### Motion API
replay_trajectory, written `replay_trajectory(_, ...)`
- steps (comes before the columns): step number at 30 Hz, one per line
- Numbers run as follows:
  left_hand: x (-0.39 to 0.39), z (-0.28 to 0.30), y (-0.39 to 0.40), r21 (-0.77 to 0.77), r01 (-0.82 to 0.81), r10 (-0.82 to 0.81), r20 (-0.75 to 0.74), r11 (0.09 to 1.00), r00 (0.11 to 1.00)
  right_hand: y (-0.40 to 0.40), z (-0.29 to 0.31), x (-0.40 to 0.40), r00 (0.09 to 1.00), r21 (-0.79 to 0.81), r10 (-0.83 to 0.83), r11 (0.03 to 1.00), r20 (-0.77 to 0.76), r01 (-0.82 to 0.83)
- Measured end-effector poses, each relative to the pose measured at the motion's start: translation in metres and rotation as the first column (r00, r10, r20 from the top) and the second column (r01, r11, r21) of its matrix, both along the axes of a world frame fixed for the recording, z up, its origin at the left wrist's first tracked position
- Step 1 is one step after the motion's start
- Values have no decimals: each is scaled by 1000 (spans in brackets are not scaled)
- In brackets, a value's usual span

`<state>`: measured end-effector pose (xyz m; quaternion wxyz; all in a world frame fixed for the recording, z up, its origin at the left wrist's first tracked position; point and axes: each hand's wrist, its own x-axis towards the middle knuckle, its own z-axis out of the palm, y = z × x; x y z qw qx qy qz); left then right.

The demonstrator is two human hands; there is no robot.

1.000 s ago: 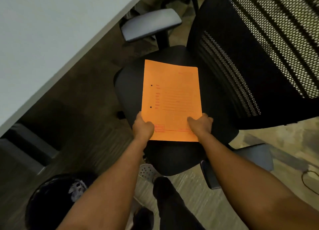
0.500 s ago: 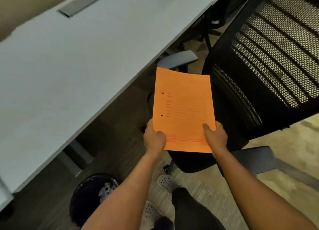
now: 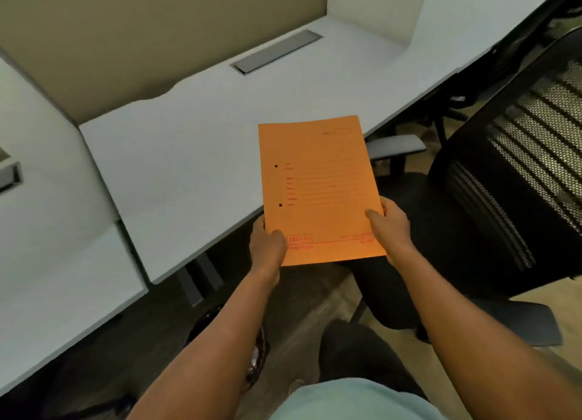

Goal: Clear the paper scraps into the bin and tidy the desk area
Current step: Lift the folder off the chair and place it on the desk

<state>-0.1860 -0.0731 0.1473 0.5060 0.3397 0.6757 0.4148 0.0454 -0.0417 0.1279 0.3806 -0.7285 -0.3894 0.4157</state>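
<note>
An orange paper folder (image 3: pixel 318 186) with red print and two punched holes is held up in the air, its far half over the front edge of the grey desk (image 3: pixel 189 155). My left hand (image 3: pixel 267 246) grips its near left corner and my right hand (image 3: pixel 389 227) grips its near right edge. The black bin (image 3: pixel 258 353) on the floor is mostly hidden behind my left forearm; only a sliver of its rim shows.
A black mesh office chair (image 3: pixel 510 193) with grey armrests (image 3: pixel 393 145) stands to the right, its seat under the folder's near edge. A cable slot (image 3: pixel 277 56) lies in the desk, tan partition panels (image 3: pixel 126 41) behind. A second desk surface (image 3: pixel 47 230) lies left.
Both hands lifted the orange folder off the chair seat and carried it up and left to the desk edge. The view rose, bringing the desk and partitions into sight.
</note>
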Motion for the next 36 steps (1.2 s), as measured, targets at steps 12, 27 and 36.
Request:
replay_trajectory(12, -72, 8, 74, 43, -216, 218, -31, 975, 976, 117, 37, -77, 965, 72, 258, 963, 37, -260)
replay_trajectory(27, -149, -11, 379, -20, -402, 400, -68, 915, 914, 456, 26, -177, 901, -21, 418, 908, 117, -418)
replay_trajectory(36, -204, -37, 523, -117, -460, 454, -75, 880, 888, 615, -4, -244, 814, -101, 551, 834, 184, -542)
